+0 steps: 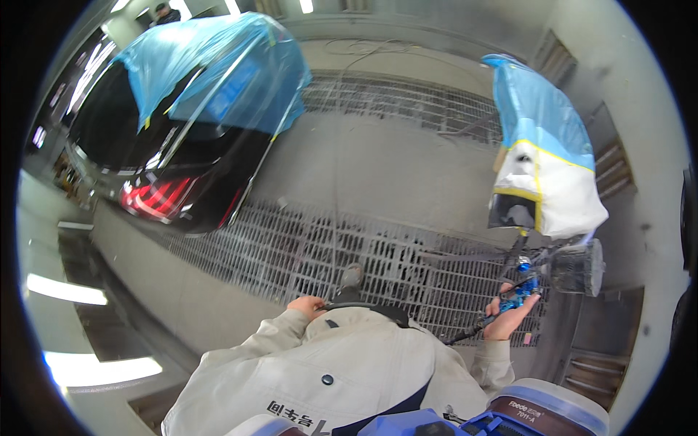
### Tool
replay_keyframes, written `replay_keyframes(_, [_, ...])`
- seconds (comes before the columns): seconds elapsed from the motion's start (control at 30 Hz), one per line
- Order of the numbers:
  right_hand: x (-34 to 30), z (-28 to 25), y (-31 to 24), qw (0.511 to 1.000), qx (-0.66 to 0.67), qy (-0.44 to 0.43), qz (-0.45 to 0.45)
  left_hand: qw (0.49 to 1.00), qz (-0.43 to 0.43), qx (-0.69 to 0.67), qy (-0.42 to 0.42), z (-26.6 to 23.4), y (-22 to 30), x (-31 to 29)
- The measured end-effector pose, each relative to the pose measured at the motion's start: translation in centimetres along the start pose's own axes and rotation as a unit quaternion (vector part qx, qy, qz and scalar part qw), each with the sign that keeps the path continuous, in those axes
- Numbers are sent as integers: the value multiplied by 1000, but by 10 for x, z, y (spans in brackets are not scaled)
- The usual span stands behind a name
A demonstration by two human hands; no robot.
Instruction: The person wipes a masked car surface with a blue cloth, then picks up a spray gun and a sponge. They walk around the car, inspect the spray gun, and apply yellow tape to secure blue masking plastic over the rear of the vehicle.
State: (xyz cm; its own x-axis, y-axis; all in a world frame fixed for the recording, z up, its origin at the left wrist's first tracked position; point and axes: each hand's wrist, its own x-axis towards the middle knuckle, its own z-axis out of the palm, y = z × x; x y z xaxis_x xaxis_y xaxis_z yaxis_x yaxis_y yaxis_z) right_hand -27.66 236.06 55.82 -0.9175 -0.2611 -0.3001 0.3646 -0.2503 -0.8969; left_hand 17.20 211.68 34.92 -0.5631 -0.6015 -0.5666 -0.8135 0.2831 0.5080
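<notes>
My right hand [511, 317] is closed around a blue spray gun [520, 292], held out to the right over the floor grating. A black hose [465, 336] runs from the gun's lower end back toward my body. At my waist, my left hand [308, 306] is curled closed on what looks like a dark stretch of that hose, its fingers partly hidden. Beyond the gun stands a part masked with white paper [563, 196], yellow tape and blue film [542, 109]. It is propped on a dark stand [578, 267] and apart from the gun.
At left stands a dark car [240, 156], partly draped in blue film [218, 58], its red tail light [156, 198] showing. Metal floor grating [291, 254] runs beneath me. A thin line [336, 145] lies along the floor. Far off is another person [166, 13]. A wall [640, 145] rises on the right.
</notes>
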Motion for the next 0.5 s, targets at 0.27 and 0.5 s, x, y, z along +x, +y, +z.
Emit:
replay_keyframes(0.27, [-1,49,13,999,-4,40,-8,994,30,4,-103,-50,-16,95])
replay_keyframes(0.5, [-6,81,28,994,37,102,-34,991,65,30,-116,-82,-34,166])
